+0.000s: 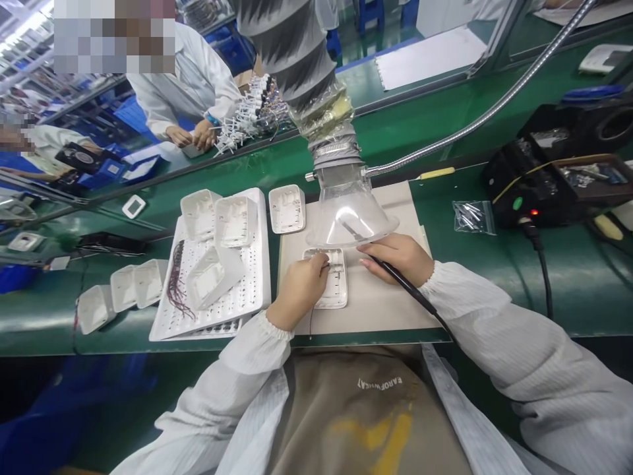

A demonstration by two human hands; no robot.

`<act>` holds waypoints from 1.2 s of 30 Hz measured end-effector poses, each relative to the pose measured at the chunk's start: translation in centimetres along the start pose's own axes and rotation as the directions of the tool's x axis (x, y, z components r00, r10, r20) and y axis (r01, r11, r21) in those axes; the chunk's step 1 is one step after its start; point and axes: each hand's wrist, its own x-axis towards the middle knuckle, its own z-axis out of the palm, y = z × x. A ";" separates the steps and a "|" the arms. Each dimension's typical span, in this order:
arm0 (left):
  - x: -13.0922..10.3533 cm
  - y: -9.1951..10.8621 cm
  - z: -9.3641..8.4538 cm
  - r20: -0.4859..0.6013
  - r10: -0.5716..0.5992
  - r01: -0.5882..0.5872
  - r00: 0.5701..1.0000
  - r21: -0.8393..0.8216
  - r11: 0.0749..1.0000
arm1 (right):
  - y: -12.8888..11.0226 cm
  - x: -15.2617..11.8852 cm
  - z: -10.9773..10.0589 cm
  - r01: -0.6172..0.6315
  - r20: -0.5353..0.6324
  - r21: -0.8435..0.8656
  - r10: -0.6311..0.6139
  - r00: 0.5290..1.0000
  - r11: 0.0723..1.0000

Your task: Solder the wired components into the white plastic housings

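On the beige work mat lies a white plastic housing, open side up, with small metal parts inside. My left hand is over its left side, thumb and forefinger pinched together. A thin dark wire hangs below that hand; its upper end is hidden by the fingers. My right hand grips a black-handled soldering iron to the right of the housing. The iron's tip shows faintly through the clear fume hood just above both hands.
White housings sit on a white foam tray at left beside dark red wires. Further left stand more housings. At right are a bag of metal parts and a black soldering station. A co-worker sits across.
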 end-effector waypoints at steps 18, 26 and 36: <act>-1.8 -1.0 0.4 -0.181 0.142 -0.104 0.973 0.201 0.974 | -0.3 0.2 -0.2 0.045 -0.014 -0.002 -0.045 0.999 0.999; -2.0 -4.0 0.4 -0.202 0.310 -0.279 0.929 0.165 0.946 | -0.4 0.4 -0.3 0.076 -0.044 0.006 -0.075 0.996 0.997; 0.1 -4.3 -0.4 -0.104 0.404 -0.372 0.909 0.238 0.897 | -0.6 0.5 -0.4 0.091 -0.017 0.020 -0.091 0.996 0.996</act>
